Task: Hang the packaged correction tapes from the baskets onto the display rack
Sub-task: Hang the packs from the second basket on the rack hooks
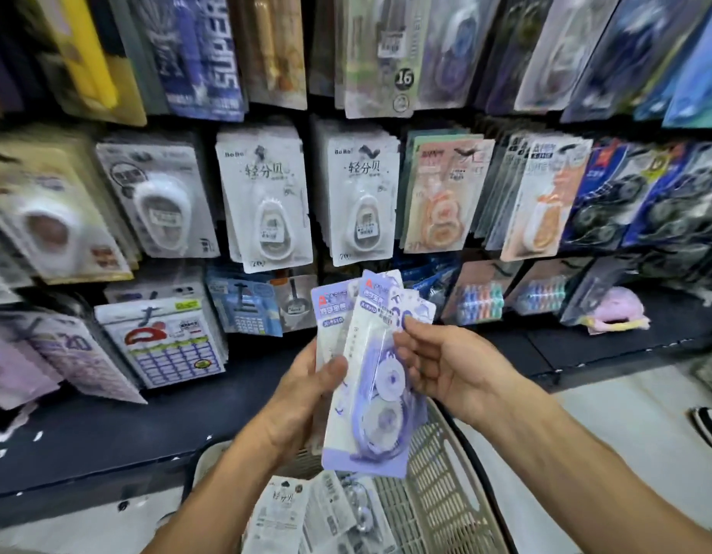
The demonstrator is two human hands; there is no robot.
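Observation:
My left hand (pixel 302 397) grips a fanned stack of purple correction tape packs (pixel 370 377) in front of the display rack (pixel 266 113). The thumb lies across the front pack. My right hand (pixel 446 369) pinches the upper right corner of the front pack with its fingertips. Below the hands stands a beige plastic basket (pixel 430 501) holding more packaged correction tapes (pixel 282 509), white and printed ones. Rows of hung packs fill the rack, among them white ones (pixel 266 201) straight above my hands.
A dark shelf ledge (pixel 106 433) runs below the rack on the left. Orange packs (pixel 438 193) and black-and-blue packs (pixel 626 201) hang to the right. A pink object (pixel 618 309) lies on the lower right shelf. Pale floor (pixel 606 413) shows at right.

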